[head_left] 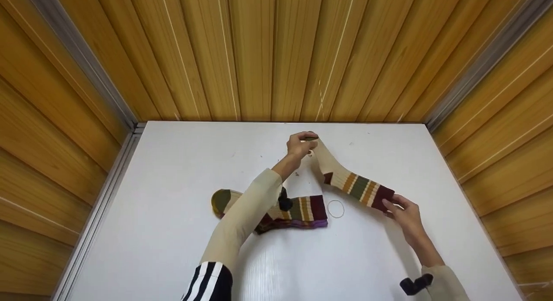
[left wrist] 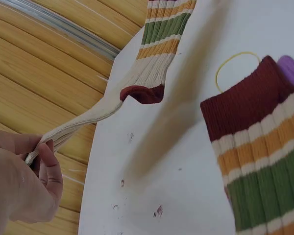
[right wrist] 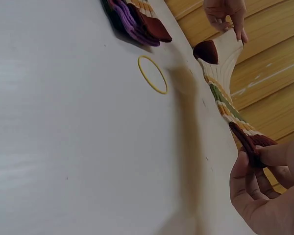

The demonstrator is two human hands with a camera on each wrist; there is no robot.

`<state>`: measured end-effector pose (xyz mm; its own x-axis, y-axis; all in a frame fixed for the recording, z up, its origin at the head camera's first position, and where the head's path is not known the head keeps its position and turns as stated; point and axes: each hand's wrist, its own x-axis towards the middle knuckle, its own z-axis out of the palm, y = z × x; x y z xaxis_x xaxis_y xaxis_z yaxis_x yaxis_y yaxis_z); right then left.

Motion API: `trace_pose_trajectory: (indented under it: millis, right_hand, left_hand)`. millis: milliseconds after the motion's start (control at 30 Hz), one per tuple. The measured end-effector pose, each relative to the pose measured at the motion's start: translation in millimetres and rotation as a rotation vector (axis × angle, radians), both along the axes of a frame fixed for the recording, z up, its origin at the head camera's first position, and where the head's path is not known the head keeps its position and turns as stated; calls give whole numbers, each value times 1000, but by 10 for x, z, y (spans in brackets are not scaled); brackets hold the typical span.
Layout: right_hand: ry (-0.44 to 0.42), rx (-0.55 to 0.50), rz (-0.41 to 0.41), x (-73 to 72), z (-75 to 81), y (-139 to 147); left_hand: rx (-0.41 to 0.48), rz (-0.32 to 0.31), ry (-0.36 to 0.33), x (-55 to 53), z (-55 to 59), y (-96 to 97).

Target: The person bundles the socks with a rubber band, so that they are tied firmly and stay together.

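Observation:
A cream sock with maroon heel and cuff and green and orange stripes is stretched between both hands above the table. My left hand pinches its toe end, where a bit of green shows. At the cuff, my right hand grips the maroon ribbing between thumb and fingers, as the right wrist view also shows. Below the left forearm lies a stack of socks, the top one striped alike, with purple and dark ones underneath. The sleeve hides part of that stack.
A thin yellow rubber band lies on the white table just right of the stacked cuffs. Small dark specks dot the tabletop near the left hand. Wood-grain panel walls enclose the back and sides.

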<state>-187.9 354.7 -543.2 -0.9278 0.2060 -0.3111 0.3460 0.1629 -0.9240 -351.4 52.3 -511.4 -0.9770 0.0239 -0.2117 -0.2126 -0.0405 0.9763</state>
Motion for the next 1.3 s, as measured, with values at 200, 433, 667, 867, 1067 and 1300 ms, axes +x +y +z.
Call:
trace_pose_trajectory:
  millis: [200,433,667,867,1067,1300]
  right_hand:
    - [-30,-113,93,-181,42,-356]
    - [-10,-166,160,-340,261,-612]
    - [-7,-176,252,-411,288,-788]
    - [-90,-224,340,-352,177,-914]
    - [-109,-268,407,-311,88,-1021]
    - [-140,-257,452,-229,-90,-1154]
  left_hand:
    - [-76,48,87,61,61,-561]
    - [-127,94,127,195,238,-1127]
    - [-64,153,102,505,191,-1554]
    - [3,164,27,866,72,-1769]
    - [64,205,-42,1085,-96,-1999]
    - [23,201,-159,1338,-355,-2301]
